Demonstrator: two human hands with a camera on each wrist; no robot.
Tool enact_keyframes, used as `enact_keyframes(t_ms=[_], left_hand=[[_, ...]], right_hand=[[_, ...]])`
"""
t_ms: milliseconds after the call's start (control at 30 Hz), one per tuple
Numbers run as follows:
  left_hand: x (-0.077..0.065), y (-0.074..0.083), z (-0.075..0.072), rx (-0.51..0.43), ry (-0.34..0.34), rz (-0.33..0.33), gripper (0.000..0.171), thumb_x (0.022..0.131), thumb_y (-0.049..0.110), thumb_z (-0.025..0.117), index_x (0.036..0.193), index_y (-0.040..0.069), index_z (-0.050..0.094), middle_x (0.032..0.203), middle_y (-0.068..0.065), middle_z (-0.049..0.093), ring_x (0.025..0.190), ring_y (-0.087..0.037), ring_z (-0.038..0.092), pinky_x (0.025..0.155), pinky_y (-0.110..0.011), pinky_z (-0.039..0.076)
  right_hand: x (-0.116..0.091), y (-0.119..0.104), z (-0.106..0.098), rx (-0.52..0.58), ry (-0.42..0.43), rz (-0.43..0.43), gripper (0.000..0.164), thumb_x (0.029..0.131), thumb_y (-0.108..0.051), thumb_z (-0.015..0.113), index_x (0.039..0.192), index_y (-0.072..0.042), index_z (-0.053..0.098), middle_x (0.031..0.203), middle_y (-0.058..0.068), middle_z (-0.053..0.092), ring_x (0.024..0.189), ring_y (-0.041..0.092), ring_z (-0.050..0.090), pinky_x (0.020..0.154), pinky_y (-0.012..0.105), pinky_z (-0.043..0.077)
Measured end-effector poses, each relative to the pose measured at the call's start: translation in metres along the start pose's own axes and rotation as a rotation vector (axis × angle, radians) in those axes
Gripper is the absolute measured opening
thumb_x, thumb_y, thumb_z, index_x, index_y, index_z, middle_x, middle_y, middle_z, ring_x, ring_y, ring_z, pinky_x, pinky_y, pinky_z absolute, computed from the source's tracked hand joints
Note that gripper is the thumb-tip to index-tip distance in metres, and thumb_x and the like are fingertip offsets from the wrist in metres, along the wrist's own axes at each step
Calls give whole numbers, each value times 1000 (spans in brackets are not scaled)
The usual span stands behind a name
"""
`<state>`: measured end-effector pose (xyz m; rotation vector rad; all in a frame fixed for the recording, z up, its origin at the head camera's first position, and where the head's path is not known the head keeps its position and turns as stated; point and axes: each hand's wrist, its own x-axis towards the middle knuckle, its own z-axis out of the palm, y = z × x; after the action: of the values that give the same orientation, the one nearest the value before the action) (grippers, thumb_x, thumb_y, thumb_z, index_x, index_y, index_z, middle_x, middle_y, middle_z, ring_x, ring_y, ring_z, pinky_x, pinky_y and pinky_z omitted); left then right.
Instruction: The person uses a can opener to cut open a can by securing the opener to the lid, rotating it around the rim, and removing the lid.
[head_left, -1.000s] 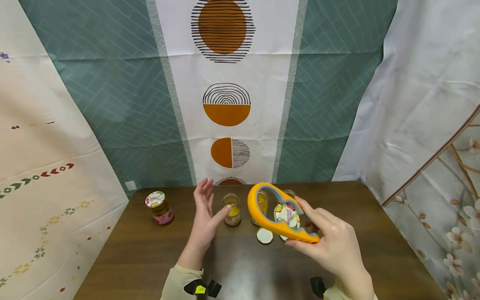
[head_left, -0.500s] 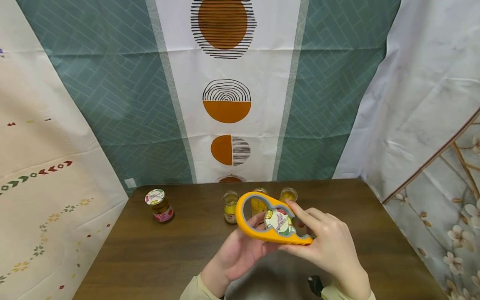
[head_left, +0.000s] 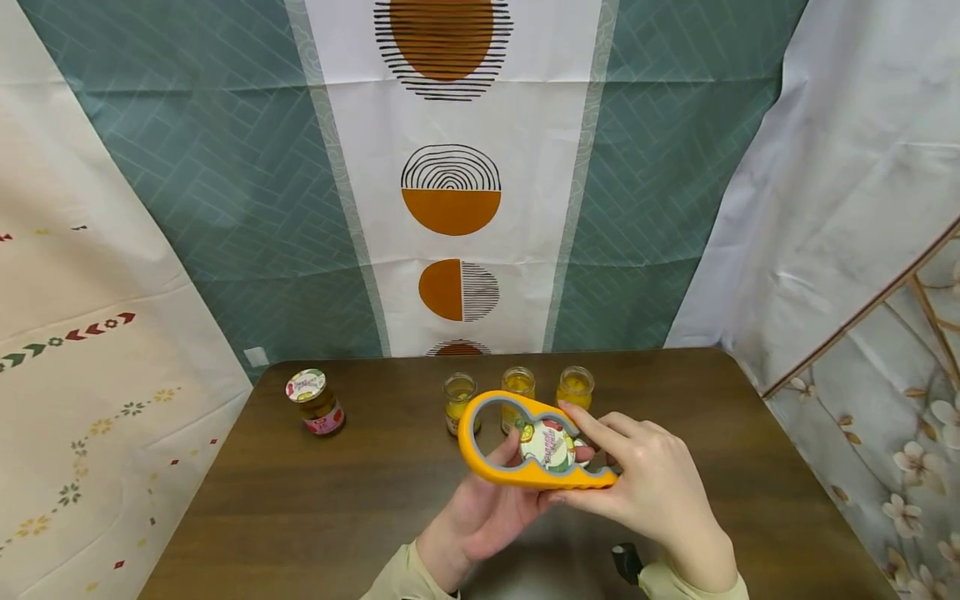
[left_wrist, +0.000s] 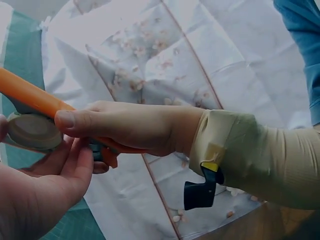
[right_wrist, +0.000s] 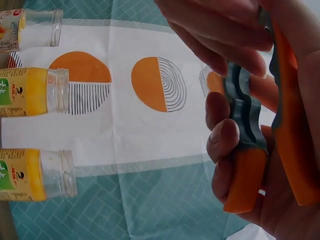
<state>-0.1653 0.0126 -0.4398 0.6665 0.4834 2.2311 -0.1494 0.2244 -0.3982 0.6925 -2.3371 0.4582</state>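
My right hand (head_left: 652, 479) grips an orange jar opener (head_left: 517, 475) with grey scalloped inner edges. A printed jar lid (head_left: 547, 446) sits between the opener's arms, its patterned top facing me. My left hand (head_left: 487, 517) has reached under the opener and pinches the lid between thumb and fingers. The left wrist view shows the lid's pale underside (left_wrist: 34, 131) between those fingers, beside the orange arm. In the right wrist view, fingertips (right_wrist: 225, 135) curl against the opener's grey inner grip (right_wrist: 245, 110).
Three lidless glass jars with yellow contents stand behind the hands: a left jar (head_left: 457, 392), a middle jar (head_left: 518, 381) and a right jar (head_left: 576, 387). A lidded jar (head_left: 317, 402) with a pink label stands farther left on the brown table (head_left: 315, 500).
My left hand has moved right and down from beside the left lidless jar to the lid, which it now pinches. The opener has shifted slightly left in my right hand.
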Motion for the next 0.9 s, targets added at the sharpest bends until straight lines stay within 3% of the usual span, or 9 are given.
enact_keyframes(t_ms=[100,300,433,600,800,900], left_hand=[[1,0,0,9,29,-3,61,106,43,41,150,3,29,140,-17,51,131,-29,45,103,-29,44],[0,2,3,34,170,-37,56,102,43,50,141,5,39,131,-8,57,117,-22,55,98,-28,48],[0,3,3,49,228,-41,56,98,44,57,138,9,42,127,-5,59,114,-19,57,98,-28,48],[-4,6,3,86,248,-59,59,95,48,61,136,9,44,125,-2,60,112,-18,58,98,-28,48],[-7,8,2,201,234,-75,56,95,48,59,132,8,49,120,-1,62,107,-17,59,93,-28,50],[-8,10,1,208,249,-74,56,96,45,57,135,5,48,122,-4,63,110,-20,59,93,-30,51]], right_hand=[[2,1,-1,9,-6,-7,91,60,-79,75,137,-33,59,77,-19,47,56,3,35,50,25,36],[5,1,-3,40,-24,-8,93,57,-78,76,137,-35,58,79,-21,46,60,2,40,51,25,38],[5,-1,-1,51,-26,6,94,56,-77,78,138,-35,58,79,-21,46,61,2,42,52,25,39],[5,-7,1,61,4,-10,94,56,-75,80,137,-34,58,79,-22,46,61,1,40,52,24,38],[9,-14,-5,52,124,-83,92,49,-68,86,130,-29,66,76,-19,45,62,-1,33,50,23,35],[10,-16,-7,49,164,-92,91,47,-65,88,127,-26,68,75,-16,49,62,0,35,50,25,36]])
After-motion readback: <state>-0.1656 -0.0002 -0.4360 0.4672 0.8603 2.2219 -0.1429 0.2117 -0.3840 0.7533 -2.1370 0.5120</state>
